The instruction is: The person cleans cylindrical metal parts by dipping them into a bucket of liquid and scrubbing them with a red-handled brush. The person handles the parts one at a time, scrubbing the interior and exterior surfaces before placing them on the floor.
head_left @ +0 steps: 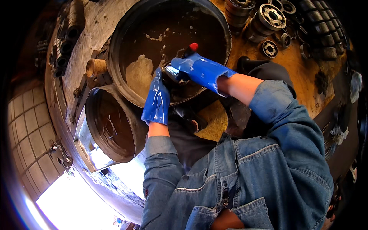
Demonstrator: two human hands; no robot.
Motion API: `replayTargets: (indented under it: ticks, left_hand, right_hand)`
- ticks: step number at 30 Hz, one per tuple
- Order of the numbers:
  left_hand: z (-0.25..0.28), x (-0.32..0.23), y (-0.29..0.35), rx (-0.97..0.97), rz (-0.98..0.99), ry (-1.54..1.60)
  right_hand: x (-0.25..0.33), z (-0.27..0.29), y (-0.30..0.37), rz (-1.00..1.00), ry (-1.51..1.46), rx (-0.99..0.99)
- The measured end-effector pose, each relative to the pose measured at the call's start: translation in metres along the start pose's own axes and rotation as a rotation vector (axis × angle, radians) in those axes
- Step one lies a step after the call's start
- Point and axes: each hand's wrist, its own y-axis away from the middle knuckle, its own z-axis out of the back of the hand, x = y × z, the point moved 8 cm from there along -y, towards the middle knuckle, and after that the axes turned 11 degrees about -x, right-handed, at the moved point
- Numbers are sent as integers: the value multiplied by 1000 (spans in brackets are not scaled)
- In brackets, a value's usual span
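Observation:
Both my hands wear blue rubber gloves and meet over the near part of a wide round basin [113, 61] of dark brown liquid. My left hand [157, 96] is closed around the left side of a shiny, wet metal part [174, 73], rounded in shape. From the right, my right hand [201, 71] reaches across with its fingers closed at the same part. A dark tool with a red end [193, 46] sticks up beside the right glove. Its working end is hidden by the glove. Pale foam [140, 74] floats left of the hands.
A smaller round tub [132, 126] with brown liquid stands tilted at the left. Nearby sits a rusty cylinder [96, 68]. At the upper right are stacked bearings [272, 17], a loose bearing [269, 49] and rows of dark metal cylinders [322, 27]. More cylinders [73, 30] lie at the upper left.

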Motion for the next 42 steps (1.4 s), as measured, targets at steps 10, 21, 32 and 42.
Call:
replayTargets:
  ticks: [10,21,32,42]
  left_hand:
    - [-3,-17,2,-70,-258,-305]
    - [-2,-14,-4,-92,-252,-295]
    - [4,-8,-11,-76,-19,34]
    - [-8,-7,-3,-91,294,586]
  right_hand:
    - [-21,29,-52,209,533,-102]
    - [-33,39,-56,180,488,-86]
    - [-22,-6,-71,111,482,100]
    - [-28,21,-89,-22,546,-237]
